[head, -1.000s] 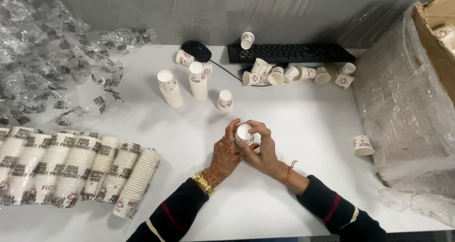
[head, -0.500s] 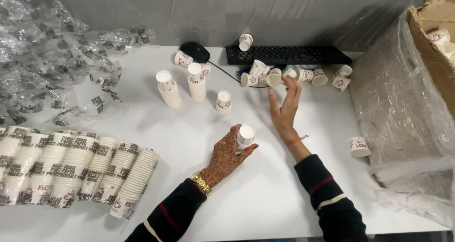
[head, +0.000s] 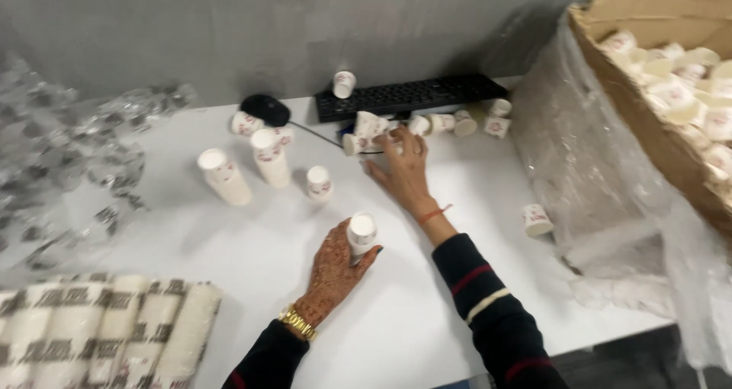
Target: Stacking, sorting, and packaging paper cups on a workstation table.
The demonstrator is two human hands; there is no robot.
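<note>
Small white paper cups with red print [head: 361,231], nested in a short stack, stand on the white table [head: 229,236], clamped by the left hand [head: 334,271]. The right hand [head: 402,168], fingers spread, touches loose white paper cups [head: 367,132] lying beside the black keyboard [head: 415,93].

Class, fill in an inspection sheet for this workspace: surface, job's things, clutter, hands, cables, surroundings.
Surface: white table.
Job's things: short stack of small white paper cups in the left hand; loose white paper cups lying by the black keyboard.
Clutter: wrapped sleeves of paper cups; crumpled clear plastic wrappers; standing cup stacks.
Hands: left grip shut on stack; right hand reaching among loose cups, grip unclear.
Cables: black mouse cable.
Surroundings: plastic-wrapped cardboard box of cups; grey wall.
</note>
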